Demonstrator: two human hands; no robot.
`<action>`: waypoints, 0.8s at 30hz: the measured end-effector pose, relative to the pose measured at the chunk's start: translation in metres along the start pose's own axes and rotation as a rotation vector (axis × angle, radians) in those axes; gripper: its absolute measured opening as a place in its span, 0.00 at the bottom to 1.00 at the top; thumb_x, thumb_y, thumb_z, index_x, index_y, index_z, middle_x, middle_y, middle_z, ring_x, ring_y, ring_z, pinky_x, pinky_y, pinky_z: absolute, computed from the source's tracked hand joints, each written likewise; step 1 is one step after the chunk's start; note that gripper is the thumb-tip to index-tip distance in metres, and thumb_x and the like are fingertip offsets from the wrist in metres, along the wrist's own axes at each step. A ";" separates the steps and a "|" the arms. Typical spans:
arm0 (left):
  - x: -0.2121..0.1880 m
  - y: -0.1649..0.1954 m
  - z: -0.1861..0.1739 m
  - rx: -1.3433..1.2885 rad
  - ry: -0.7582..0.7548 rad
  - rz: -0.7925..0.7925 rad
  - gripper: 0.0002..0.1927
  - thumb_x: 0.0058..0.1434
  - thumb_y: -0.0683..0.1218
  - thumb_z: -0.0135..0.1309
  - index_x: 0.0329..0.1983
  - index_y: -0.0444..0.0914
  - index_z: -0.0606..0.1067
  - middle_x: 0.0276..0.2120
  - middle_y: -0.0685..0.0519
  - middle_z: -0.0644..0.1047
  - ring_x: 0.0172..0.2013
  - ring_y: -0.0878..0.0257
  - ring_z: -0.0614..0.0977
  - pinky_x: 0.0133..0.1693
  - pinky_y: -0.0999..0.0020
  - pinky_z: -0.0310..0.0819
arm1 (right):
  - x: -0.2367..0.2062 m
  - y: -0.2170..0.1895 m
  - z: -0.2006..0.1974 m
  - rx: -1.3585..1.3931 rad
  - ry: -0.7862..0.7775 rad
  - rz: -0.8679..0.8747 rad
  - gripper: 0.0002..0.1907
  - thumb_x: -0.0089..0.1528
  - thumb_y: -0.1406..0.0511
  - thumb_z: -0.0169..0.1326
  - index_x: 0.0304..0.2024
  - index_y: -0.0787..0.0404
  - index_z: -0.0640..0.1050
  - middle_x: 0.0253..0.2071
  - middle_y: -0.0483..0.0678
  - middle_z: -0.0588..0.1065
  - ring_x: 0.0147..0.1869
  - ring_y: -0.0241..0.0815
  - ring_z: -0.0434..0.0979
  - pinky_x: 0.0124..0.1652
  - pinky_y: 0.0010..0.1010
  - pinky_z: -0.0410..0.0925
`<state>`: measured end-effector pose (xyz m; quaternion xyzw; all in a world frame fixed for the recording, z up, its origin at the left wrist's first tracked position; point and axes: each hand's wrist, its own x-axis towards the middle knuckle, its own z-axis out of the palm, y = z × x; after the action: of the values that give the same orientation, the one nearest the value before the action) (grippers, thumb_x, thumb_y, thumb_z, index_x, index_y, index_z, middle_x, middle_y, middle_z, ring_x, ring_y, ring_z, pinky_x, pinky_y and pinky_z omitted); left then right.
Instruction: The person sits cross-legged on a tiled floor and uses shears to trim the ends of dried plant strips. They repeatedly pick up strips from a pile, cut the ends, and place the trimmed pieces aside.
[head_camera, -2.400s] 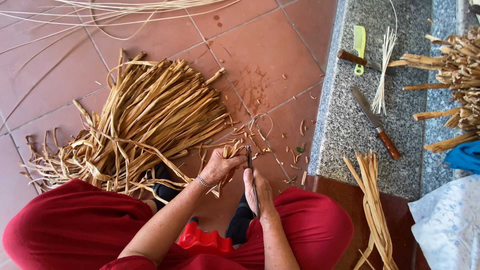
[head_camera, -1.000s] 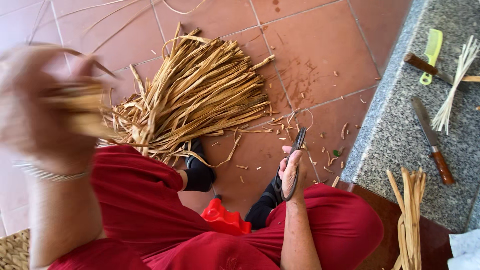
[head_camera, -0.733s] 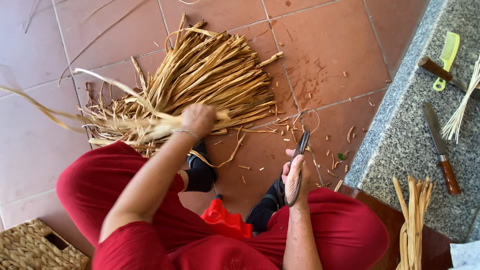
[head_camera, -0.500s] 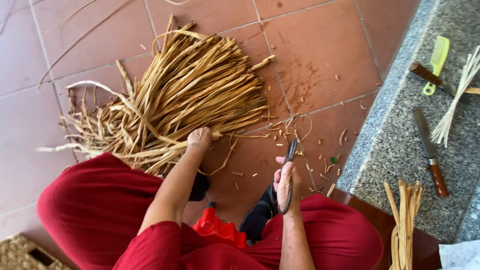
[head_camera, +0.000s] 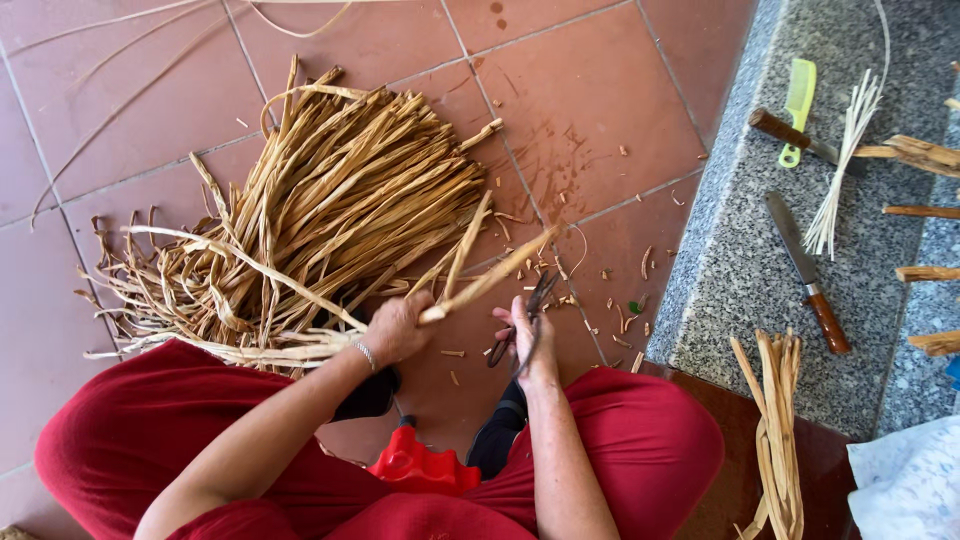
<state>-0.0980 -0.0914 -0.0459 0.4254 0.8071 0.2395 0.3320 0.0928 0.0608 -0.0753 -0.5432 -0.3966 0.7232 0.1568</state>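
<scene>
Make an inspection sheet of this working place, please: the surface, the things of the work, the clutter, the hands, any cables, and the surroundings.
Surface: red tiled floor; grey stone ledge at right.
Job's things: big heap of dried straw strips on the floor; one strip lifted; dark scissors.
Clutter: small cut scraps on the tiles near the ledge.
Hands: left hand grips the lifted strip; right hand holds the scissors.
Cables: nothing seen.
Surroundings: on the ledge a knife, a green comb, a bundle of pale thin sticks; a straw bundle on a dark wood surface; a red plastic stool between the knees.
</scene>
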 end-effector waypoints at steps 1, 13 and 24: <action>-0.011 0.006 0.000 -0.039 0.018 0.064 0.12 0.55 0.49 0.61 0.41 0.42 0.76 0.32 0.42 0.81 0.37 0.42 0.83 0.40 0.49 0.76 | 0.000 0.002 0.003 0.066 -0.051 -0.053 0.21 0.66 0.52 0.55 0.51 0.61 0.72 0.40 0.50 0.81 0.27 0.33 0.75 0.22 0.22 0.61; -0.051 0.035 -0.016 -0.049 -0.364 0.107 0.14 0.59 0.57 0.62 0.42 0.47 0.81 0.30 0.47 0.83 0.33 0.51 0.85 0.40 0.56 0.79 | -0.045 -0.005 0.016 0.234 -0.282 -0.239 0.18 0.58 0.67 0.64 0.50 0.62 0.77 0.33 0.38 0.73 0.29 0.29 0.67 0.28 0.22 0.62; -0.034 0.046 -0.030 -0.015 -0.405 0.119 0.15 0.63 0.58 0.56 0.34 0.44 0.83 0.25 0.49 0.83 0.29 0.55 0.85 0.38 0.58 0.79 | -0.084 -0.015 0.035 0.133 -0.317 -0.368 0.12 0.62 0.66 0.59 0.48 0.62 0.80 0.43 0.49 0.82 0.33 0.30 0.70 0.36 0.25 0.65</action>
<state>-0.0820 -0.0991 0.0159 0.5094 0.6955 0.1746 0.4758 0.0883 0.0012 -0.0048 -0.3303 -0.4601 0.7831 0.2568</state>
